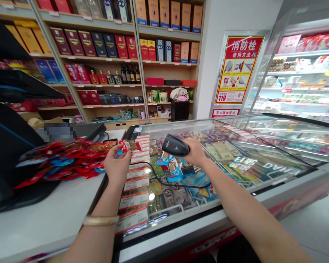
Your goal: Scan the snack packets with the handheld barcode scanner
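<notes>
Between the fingers of my left hand [117, 160] is a small red snack packet [131, 146], its printed label side showing. My right hand [195, 151] is wrapped round a black barcode scanner [176, 145], whose head points left toward the packet. The scanner's cable [164, 183] loops over the glass lid below. Left of my left hand, a pile of red and blue snack packets [71, 160] lies on the white counter. Several blue and white packets [175, 171] rest on the freezer glass under the scanner.
A glass-topped chest freezer [235, 153] stretches ahead and right, with price labels [135, 197] along its left side. A black checkout terminal [8, 146] stands on the counter [55, 215] at left. Shelves of boxed bottles [98, 47] line the back wall; a lit display cooler [304, 73] stands right.
</notes>
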The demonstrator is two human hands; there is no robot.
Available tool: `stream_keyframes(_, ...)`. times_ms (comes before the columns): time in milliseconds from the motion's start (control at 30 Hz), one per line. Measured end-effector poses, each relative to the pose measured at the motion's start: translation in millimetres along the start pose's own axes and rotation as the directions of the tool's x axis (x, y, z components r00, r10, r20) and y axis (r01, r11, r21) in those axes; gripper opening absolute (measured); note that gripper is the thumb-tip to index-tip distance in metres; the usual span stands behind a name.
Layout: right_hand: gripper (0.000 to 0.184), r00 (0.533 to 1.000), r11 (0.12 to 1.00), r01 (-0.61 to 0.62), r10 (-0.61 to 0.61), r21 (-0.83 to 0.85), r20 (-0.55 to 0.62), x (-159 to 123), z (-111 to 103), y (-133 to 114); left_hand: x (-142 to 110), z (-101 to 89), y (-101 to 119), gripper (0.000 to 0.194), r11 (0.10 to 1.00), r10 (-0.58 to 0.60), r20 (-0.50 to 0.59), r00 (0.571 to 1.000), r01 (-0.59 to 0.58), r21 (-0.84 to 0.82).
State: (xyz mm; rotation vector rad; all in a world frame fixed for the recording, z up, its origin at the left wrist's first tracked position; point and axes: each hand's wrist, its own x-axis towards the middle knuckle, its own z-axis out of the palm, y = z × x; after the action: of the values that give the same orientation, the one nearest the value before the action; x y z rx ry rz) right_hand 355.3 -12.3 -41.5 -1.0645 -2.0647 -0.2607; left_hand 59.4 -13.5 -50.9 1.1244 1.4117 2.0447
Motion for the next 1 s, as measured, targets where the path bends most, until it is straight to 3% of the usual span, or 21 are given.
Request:
stream_keyframes(200,0.032,0.993,0.996,0.09,-0.091,0.022,0.079,2,-1,-18,-5,1.5,4,0.041,0.988,0.063,0.046,0.997,-0.069,0.138)
stream_keyframes(367,0.039,0.987,0.996,0.091,-0.093,0.016,0.129,1,0,-24,-13,3.5,10,0.037,0.963,0.069,0.104,0.992,-0.093,0.255)
stream_keyframes(600,0.039,0.98,0.996,0.085,-0.086,0.012,0.181,2,1,-25,-19,6.3,15,0.033,0.949,0.09,0.129,0.987,-0.125,0.288)
stream_keyframes(833,0.039,0.981,0.996,0.091,-0.094,0.021,0.168,2,1,-26,-18,5.2,12,0.035,0.956,0.086,0.151,0.985,-0.124,0.265)
stream_keyframes(1000,0.032,0.997,0.998,-0.036,0.04,-0.06,0.07,3,-4,-5,-28,14.4,5,0.03,0.941,0.173,0.279,0.945,-0.242,0.237)
